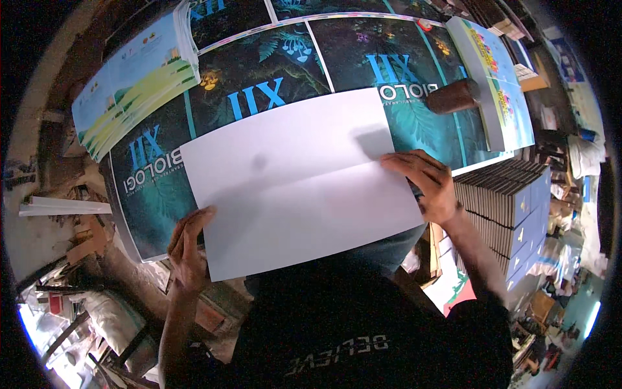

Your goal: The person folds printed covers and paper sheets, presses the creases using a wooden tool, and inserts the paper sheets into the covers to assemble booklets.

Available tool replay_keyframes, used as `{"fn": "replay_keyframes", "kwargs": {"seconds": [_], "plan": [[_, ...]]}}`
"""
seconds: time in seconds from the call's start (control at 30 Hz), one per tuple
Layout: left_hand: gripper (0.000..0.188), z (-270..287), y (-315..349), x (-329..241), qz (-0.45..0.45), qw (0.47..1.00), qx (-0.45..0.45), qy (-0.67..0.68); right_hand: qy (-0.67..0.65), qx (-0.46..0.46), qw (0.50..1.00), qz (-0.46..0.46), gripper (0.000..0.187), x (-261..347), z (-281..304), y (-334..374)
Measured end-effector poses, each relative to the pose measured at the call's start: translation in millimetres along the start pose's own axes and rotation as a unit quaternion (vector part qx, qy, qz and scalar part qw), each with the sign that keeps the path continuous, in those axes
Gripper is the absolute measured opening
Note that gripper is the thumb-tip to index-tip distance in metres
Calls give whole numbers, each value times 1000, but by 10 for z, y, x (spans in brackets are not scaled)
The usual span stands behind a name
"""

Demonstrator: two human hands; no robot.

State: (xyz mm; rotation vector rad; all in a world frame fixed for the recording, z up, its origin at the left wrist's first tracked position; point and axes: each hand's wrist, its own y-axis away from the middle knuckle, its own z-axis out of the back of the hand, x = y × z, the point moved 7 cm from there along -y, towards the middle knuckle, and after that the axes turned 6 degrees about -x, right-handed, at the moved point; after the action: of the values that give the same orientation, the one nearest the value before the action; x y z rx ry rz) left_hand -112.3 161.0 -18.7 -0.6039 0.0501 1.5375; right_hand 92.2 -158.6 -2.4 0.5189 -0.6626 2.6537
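Fingers of the left hand pinch the left edge of the white sheet; those of the right hand pinch its right edge. The sheet, partly above dark printed covers, bends across its middle, apparently not yet folded flat. Rightward: a brown block, stacked books, and floor clutter.

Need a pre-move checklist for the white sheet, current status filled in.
1. Left hand has a grip on the white sheet's left edge: ok.
2. Right hand has a grip on its right edge: ok.
3. Sheet flat: not ok, a bend line runs across it.
4. Brown block off the sheet: ok, to its upper right.
5. Sheet clear of the dark cover prints behind it: cannot tell, contact hidden.
6. Sheet's underside unmarked: cannot tell, out of view.
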Motion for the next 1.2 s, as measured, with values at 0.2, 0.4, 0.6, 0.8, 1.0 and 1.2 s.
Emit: {"fn": "replay_keyframes", "kwargs": {"seconds": [0.2, 0.4, 0.6, 0.8, 1.0, 1.2], "plan": [[38, 18, -56, 54, 98, 989, -91, 67, -25, -96, 994, -42, 40, -59, 41, -4], [37, 141, -172, 104, 70, 989, -103, 75, -111, -53, 985, -123, 23, -134, 111, -283], [38, 130, -553, 152, 229, 969, 10, 94, -80, -49, 982, -165, 27, -229, 181, -556], [60, 150, -790, 277, 215, 971, 30, 103, -27, 79, 965, -250, 70, -326, 123, -836], [81, -65, -945, 416, 267, 943, 126, 157, 2, 90, 958, -271, 76, -588, -55, -833], [93, 97, -1192, 98, 319, 933, 161, 38, -44, 127, 952, -274, 77, -697, -174, -854]]}}
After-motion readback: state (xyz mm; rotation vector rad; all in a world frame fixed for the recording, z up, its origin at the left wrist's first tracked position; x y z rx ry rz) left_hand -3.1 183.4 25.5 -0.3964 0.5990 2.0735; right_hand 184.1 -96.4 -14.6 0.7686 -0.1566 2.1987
